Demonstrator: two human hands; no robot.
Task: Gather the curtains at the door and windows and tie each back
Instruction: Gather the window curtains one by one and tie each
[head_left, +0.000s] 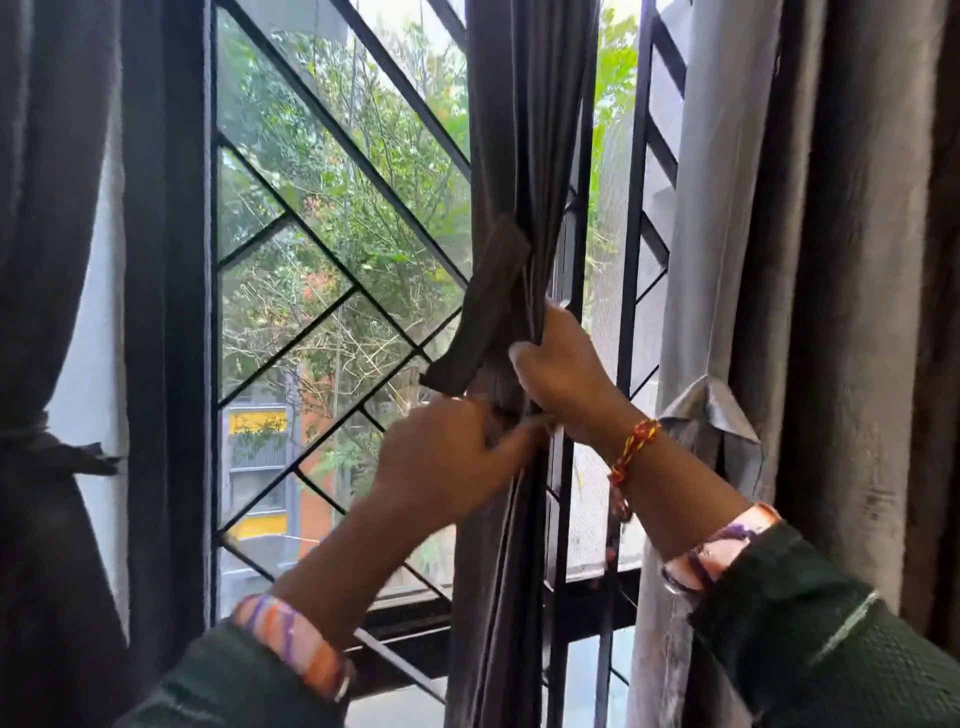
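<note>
A dark grey curtain (524, 130) hangs gathered into a narrow bundle in front of the window's middle post. A brown tie-back strip (483, 312) slants across its left side, its lower end loose. My right hand (561, 364) grips the bundle just below the strip. A little lower, my left hand (457, 457) pinches the curtain folds from the left. At the far left, another dark curtain (47, 260) is tied back with a knot (62, 452).
The window has a black metal grille (332, 270) with diagonal bars, and trees and a building show beyond. A light grey lining curtain (711, 312) and a brown curtain (857, 312) hang loose at the right. A black sill (415, 618) runs along the bottom.
</note>
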